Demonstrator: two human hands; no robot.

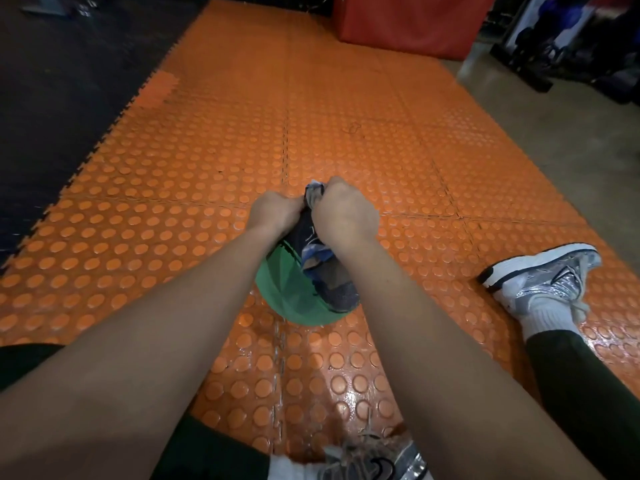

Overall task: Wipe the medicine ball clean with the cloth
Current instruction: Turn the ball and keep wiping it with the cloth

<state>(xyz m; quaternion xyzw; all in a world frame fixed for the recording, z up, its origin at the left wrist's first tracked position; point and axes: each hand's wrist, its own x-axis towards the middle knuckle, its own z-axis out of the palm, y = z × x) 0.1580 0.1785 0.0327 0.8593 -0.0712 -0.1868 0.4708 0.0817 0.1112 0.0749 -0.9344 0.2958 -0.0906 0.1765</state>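
Orange mat [207,168] filled my view. Green ball [284,289] sat on it between legs. Cloth [323,268] draped over ball top. Left hand [273,211] and right hand [343,213] gripped bunched cloth, possibly wringing. I judged: spread cloth flat, press down, turn ball while wiping.

- Medicine ball [289,289] on the studded floor mat [346,140], between the legs.
- Cloth [327,271] draped over the ball's right side.
- Left hand [273,211] and right hand [343,213] side by side above the ball, both gripping the cloth's top.
- Shoe [543,275] right of the ball.
- Padded block [408,22] far behind.
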